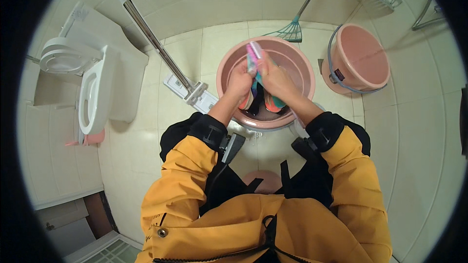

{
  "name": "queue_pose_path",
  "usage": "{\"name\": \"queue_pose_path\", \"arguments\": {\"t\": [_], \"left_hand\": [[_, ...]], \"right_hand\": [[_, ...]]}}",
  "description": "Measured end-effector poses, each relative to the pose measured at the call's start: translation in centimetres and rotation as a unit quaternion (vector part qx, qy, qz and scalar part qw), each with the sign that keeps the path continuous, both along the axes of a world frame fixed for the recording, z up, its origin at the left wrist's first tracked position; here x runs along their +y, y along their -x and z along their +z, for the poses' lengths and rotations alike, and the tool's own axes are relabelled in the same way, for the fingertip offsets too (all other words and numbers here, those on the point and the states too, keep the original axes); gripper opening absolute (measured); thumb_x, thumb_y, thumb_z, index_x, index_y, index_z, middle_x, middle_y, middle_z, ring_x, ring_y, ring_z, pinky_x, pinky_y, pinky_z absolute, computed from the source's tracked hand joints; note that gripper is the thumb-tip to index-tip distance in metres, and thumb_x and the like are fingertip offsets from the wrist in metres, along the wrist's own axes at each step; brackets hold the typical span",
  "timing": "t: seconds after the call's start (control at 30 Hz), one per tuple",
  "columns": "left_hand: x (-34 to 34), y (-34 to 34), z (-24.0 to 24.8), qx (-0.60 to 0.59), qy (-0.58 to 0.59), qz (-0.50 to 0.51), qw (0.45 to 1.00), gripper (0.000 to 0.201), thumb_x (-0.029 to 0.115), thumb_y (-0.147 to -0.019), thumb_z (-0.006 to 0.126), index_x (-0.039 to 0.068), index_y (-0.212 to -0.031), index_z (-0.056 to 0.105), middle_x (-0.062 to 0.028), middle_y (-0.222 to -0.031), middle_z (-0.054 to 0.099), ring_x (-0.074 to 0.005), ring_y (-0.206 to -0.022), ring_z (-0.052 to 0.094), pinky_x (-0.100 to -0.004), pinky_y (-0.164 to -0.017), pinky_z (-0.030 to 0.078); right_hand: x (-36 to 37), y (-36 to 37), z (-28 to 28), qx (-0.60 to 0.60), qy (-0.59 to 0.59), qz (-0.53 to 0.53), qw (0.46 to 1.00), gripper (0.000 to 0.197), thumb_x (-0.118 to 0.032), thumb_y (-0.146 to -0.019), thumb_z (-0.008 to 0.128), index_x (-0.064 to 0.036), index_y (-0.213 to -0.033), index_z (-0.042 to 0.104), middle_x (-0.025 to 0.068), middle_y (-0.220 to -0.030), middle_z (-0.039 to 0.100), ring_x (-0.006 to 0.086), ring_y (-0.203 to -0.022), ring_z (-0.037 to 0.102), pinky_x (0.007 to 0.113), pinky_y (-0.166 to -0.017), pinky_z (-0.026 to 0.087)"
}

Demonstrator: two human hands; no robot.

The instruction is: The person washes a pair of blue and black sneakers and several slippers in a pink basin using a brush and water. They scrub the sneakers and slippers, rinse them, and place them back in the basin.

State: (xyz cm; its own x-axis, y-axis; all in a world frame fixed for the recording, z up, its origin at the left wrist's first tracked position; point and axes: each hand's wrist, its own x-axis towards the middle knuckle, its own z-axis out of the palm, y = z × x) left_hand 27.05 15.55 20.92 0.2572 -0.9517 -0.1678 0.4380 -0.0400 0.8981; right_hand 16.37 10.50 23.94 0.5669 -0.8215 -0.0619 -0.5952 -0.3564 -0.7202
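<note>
Left hand: the person's bare left hand (239, 82), at the centre of the frame, is closed on the upper, teal part of a multicoloured teal, orange and black item (274, 103); the fingers are partly hidden.
Right hand: the bare right hand (277, 80), just beside it, grips a small whitish brush with pink bristles (254, 51), slightly blurred.
Multicoloured item: in and above the basin, upper centre; whether one piece or two, I cannot tell.
Basin: round pink plastic basin (310, 70), upper centre, beneath both hands.
Bucket: pink plastic bucket with a grey handle (358, 63), upper right.
Mop: silver-poled flat mop (168, 58), upper left, its white head near the basin.
Rake-shaped tool: teal, fan-headed (291, 31), just behind the basin.
Toilet: white ceramic (114, 80), far left.
</note>
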Motion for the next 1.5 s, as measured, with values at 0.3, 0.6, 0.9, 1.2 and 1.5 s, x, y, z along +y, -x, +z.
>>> {"name": "queue_pose_path", "arguments": {"t": [0.3, 0.6, 0.9, 1.2, 1.5], "left_hand": [[-0.2, -1.0, -0.2, 0.030, -0.025, -0.036, 0.999, 0.029, -0.001, -0.084, 0.041, 0.003, -0.112, 0.049, -0.0041, -0.100, 0.056, -0.0114, -0.088, 0.053, -0.0246, -0.080, 0.042], [0.4, -2.3, 2.8, 0.111, 0.044, -0.021, 0.993, 0.026, 0.007, -0.086, 0.045, 0.001, -0.111, 0.046, -0.0084, -0.103, 0.054, -0.0170, -0.095, 0.053, -0.0316, -0.084, 0.043], [-0.1, -2.5, 2.7, 0.065, 0.037, 0.055, 0.996, 0.023, 0.011, -0.085, 0.050, 0.003, -0.107, 0.047, -0.0067, -0.097, 0.055, -0.0170, -0.089, 0.054, -0.0314, -0.082, 0.044], [0.2, -2.6, 3.5, 0.167, 0.025, -0.057, 0.984, 0.031, 0.011, -0.081, 0.055, 0.002, -0.109, 0.045, -0.0113, -0.100, 0.054, -0.0230, -0.092, 0.055, -0.0357, -0.081, 0.046], [0.5, -2.0, 3.7, 0.281, 0.067, -0.184, 0.940, 0.036, 0.022, -0.087, 0.044, -0.001, -0.115, 0.042, -0.0162, -0.103, 0.054, -0.0301, -0.091, 0.055, -0.0403, -0.083, 0.045]], "right_hand": [[-1.0, 0.7, -1.3, 0.035, 0.013, -0.037, 0.999, 0.054, -0.039, -0.088, 0.029, -0.0064, -0.131, 0.023, 0.0302, -0.087, 0.056, 0.0448, -0.083, 0.055, 0.049, -0.075, 0.042], [-5.9, 3.1, -1.7, -0.240, -0.076, -0.027, 0.967, 0.061, -0.025, -0.077, 0.061, -0.0057, -0.128, 0.035, 0.0121, -0.105, 0.056, 0.0171, -0.094, 0.053, 0.028, -0.081, 0.041], [-3.4, 2.1, 0.1, -0.233, -0.205, 0.028, 0.950, 0.048, -0.006, -0.065, 0.066, -0.0044, -0.110, 0.049, -0.0005, -0.070, 0.051, 0.0070, -0.046, 0.043, 0.020, -0.036, 0.030], [-2.2, 1.8, 1.4, -0.351, -0.421, -0.021, 0.836, 0.020, 0.000, -0.068, 0.063, -0.0016, -0.084, 0.050, 0.0019, -0.063, 0.048, 0.0059, -0.042, 0.040, 0.019, -0.035, 0.029], [-2.6, 1.1, 0.3, -0.332, -0.333, -0.051, 0.881, 0.028, -0.017, -0.080, 0.059, -0.0038, -0.103, 0.048, 0.0068, -0.067, 0.052, 0.0135, -0.046, 0.048, 0.025, -0.037, 0.036]]}}
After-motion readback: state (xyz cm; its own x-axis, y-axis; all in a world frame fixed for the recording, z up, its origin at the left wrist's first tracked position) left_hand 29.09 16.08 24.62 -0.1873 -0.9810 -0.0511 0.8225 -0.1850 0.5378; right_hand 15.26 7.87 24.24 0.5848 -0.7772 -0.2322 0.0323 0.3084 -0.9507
